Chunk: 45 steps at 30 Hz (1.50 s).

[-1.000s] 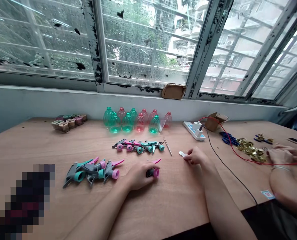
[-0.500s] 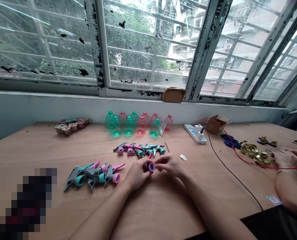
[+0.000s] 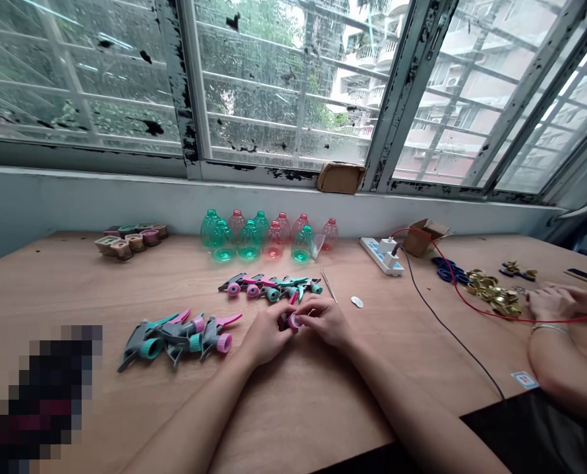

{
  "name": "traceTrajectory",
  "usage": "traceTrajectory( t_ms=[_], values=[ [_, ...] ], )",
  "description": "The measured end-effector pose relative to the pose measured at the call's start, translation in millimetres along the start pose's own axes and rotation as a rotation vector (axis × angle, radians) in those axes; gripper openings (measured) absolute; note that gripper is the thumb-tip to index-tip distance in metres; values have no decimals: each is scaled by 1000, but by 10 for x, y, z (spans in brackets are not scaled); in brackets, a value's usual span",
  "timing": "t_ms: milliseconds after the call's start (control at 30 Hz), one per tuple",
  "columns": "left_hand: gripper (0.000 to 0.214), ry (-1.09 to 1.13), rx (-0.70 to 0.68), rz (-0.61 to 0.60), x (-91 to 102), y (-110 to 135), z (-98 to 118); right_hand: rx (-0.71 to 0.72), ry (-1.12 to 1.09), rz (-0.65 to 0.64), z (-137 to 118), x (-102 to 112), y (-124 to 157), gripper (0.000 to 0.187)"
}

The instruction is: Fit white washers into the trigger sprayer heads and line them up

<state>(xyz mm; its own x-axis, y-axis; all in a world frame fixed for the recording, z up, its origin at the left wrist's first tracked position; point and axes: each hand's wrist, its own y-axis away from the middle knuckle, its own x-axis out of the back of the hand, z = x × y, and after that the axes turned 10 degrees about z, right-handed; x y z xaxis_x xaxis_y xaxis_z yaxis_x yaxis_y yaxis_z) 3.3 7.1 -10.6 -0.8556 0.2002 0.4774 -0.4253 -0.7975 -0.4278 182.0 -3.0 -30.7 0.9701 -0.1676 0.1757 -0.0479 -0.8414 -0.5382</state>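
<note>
Sprayer head [image 3: 293,321] now sits at lower centre, pinched by the fingertips of your left hand [image 3: 266,336] and right hand [image 3: 325,321]; white disc [image 3: 357,301] lies released nearby.

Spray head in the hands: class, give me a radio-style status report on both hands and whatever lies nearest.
Left hand and right hand both on spray head. Pink collar showing. Row of spray heads just beyond, not touching.

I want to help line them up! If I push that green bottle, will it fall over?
The green plastic bottle looks empty and thin-walled, so it is probably very light and could tip with a small push. Its round body would likely roll once down on the wooden table.
</note>
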Motion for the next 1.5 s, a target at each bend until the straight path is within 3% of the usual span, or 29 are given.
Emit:
traceTrajectory(
  t_ms=[200,333,867,1133,1500],
  values=[
    [39,-51,-40,53,-20,-3,-14,164,230,-56,-44,59,10,13],
    [33,-119,-99,98,-29,-2,-1,192,316,-80,-41,81,5,14],
    [24,-238,-51,111,-79,8,45,150,354,-95,-69,101,6,21],
    [19,-228,-47,109,-86,7,77,319,390,-136,-15,140,-27,14],
    [19,-342,-58,57,-108,28,48,95,365,-99,-74,55,-1,12]
  ],
)
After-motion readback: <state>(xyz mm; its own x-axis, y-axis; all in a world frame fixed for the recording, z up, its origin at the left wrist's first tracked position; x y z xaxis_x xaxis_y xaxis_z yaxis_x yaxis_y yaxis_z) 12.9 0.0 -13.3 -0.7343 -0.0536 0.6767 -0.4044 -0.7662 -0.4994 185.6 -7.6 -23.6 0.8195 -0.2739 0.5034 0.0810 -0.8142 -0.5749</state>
